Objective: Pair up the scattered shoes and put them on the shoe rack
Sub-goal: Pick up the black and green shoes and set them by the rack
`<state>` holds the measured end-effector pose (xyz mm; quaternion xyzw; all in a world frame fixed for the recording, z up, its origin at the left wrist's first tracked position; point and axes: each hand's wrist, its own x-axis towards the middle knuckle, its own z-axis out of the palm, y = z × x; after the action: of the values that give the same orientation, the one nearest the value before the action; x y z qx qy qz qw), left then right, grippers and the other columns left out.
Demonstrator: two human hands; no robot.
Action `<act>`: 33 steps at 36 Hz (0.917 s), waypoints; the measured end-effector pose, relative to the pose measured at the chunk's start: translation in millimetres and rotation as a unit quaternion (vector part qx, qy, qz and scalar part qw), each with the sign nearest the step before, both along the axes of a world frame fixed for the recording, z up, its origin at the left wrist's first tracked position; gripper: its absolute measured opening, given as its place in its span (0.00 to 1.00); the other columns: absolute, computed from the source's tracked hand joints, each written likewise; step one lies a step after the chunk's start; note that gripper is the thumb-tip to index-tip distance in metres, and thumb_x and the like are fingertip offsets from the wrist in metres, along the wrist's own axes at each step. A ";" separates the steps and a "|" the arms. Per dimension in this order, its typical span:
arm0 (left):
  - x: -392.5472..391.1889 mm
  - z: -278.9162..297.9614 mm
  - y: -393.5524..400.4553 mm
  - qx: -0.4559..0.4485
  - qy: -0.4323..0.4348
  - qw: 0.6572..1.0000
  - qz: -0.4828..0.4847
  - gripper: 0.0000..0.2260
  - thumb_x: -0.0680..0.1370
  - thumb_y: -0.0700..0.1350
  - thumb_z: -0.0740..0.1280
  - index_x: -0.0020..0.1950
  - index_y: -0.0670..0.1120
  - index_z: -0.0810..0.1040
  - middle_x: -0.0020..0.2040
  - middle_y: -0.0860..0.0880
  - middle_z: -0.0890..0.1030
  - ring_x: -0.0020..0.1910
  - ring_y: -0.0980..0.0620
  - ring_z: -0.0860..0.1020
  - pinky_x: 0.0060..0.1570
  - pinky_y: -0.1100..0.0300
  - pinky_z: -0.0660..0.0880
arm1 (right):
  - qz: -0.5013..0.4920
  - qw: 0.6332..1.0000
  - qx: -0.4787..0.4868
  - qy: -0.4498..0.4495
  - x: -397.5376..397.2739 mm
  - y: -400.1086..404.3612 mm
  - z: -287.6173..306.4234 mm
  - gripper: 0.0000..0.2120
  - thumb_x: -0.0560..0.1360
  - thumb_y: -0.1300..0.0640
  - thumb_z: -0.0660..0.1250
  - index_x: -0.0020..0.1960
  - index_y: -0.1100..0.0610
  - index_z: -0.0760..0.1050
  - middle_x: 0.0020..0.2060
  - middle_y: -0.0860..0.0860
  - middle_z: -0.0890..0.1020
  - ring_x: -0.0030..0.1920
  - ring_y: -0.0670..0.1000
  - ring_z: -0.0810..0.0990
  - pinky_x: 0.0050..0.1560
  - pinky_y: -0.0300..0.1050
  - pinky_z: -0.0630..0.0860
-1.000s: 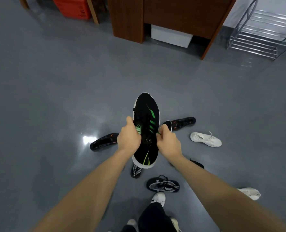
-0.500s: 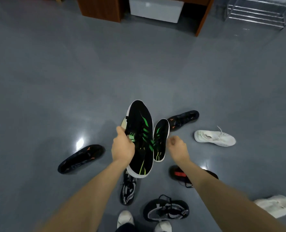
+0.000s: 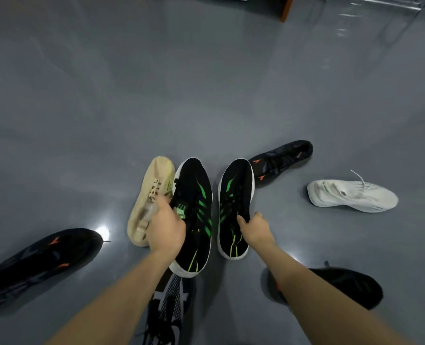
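Nearest me, my left hand [image 3: 165,229] grips one black-and-green sneaker [image 3: 194,215] at its collar and my right hand [image 3: 255,226] pinches the collar of its mate [image 3: 235,207], both near the middle of the grey floor [image 3: 206,95]. I judge them light and soft-walled, so the stiffer collar rim is the hold. Beyond lie a beige shoe [image 3: 151,197] and a white shoe [image 3: 350,195].

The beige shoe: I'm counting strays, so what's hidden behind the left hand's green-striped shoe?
Only the beige shoe shows behind the green-striped shoe gripped by the left hand; its right edge is covered.
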<state>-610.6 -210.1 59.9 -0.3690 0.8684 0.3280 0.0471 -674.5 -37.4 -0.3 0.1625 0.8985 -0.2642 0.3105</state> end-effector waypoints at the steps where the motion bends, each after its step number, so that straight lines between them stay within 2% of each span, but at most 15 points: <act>1: -1.2 -8.5 0.0 -0.003 0.001 1.000 -0.003 0.12 0.79 0.38 0.59 0.62 0.41 0.66 0.50 0.40 0.79 0.48 0.40 0.79 0.41 0.55 0.69 | 0.005 1.000 0.000 0.001 -0.8 -0.6 -7.9 0.23 0.78 0.46 0.60 0.61 0.64 0.66 0.59 0.61 0.75 0.59 0.61 0.75 0.56 0.55 0.74; 3: -4.2 -20.4 -1.0 -0.003 0.006 1.000 -0.014 0.11 0.79 0.38 0.59 0.61 0.41 0.66 0.49 0.41 0.79 0.47 0.41 0.79 0.41 0.55 0.71 | 0.021 1.000 0.008 0.019 -2.1 -2.7 -19.0 0.18 0.79 0.49 0.60 0.59 0.63 0.68 0.56 0.60 0.77 0.56 0.61 0.77 0.52 0.53 0.75; 8: -10.3 -30.2 4.4 -0.010 0.019 0.999 -0.028 0.09 0.78 0.38 0.59 0.58 0.42 0.67 0.44 0.42 0.78 0.44 0.40 0.79 0.45 0.46 0.77 | 0.074 0.990 0.084 0.087 -3.7 -0.7 -25.0 0.10 0.78 0.61 0.56 0.56 0.62 0.71 0.51 0.59 0.79 0.51 0.61 0.78 0.44 0.47 0.70; 14: -16.2 13.9 10.4 -0.020 0.021 0.999 -0.034 0.07 0.79 0.38 0.58 0.56 0.41 0.65 0.41 0.42 0.78 0.41 0.40 0.79 0.38 0.51 0.73 | 0.111 0.977 0.120 0.135 3.0 5.1 22.9 0.09 0.77 0.63 0.54 0.50 0.61 0.73 0.46 0.58 0.80 0.47 0.61 0.79 0.40 0.45 0.68; 18: -13.2 86.5 20.5 -0.054 -0.011 0.996 -0.065 0.07 0.80 0.39 0.57 0.57 0.40 0.66 0.43 0.42 0.79 0.41 0.43 0.77 0.36 0.57 0.67 | 0.115 0.975 0.124 0.141 14.6 17.8 91.8 0.08 0.77 0.63 0.54 0.48 0.61 0.72 0.43 0.57 0.80 0.44 0.60 0.78 0.38 0.45 0.67; 24: -20.0 210.2 39.6 -0.036 -0.007 0.997 -0.072 0.07 0.78 0.37 0.57 0.57 0.42 0.66 0.48 0.43 0.78 0.41 0.42 0.78 0.38 0.54 0.71 | 0.108 0.975 0.118 0.152 9.5 33.4 223.8 0.07 0.77 0.63 0.54 0.47 0.60 0.71 0.43 0.56 0.80 0.44 0.60 0.78 0.38 0.45 0.66; 29: -32.4 319.4 54.0 -0.056 -0.004 0.996 -0.070 0.05 0.79 0.37 0.55 0.49 0.44 0.60 0.42 0.42 0.77 0.36 0.44 0.73 0.34 0.53 0.67 | 0.094 0.973 0.108 0.184 1.3 51.6 345.8 0.09 0.78 0.62 0.53 0.47 0.60 0.72 0.42 0.55 0.80 0.45 0.59 0.77 0.39 0.46 0.66; 33: -43.2 404.0 66.9 -0.053 0.019 0.995 -0.078 0.07 0.79 0.39 0.55 0.47 0.47 0.57 0.40 0.43 0.77 0.40 0.40 0.76 0.40 0.48 0.74 | 0.079 0.970 0.101 0.207 -7.9 71.5 434.8 0.10 0.79 0.61 0.53 0.47 0.61 0.72 0.41 0.57 0.81 0.42 0.60 0.77 0.39 0.47 0.68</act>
<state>-653.8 -143.2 463.8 -0.2959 0.9113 0.2841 0.0360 -682.4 34.1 434.5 0.0634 0.9753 -0.1742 0.1199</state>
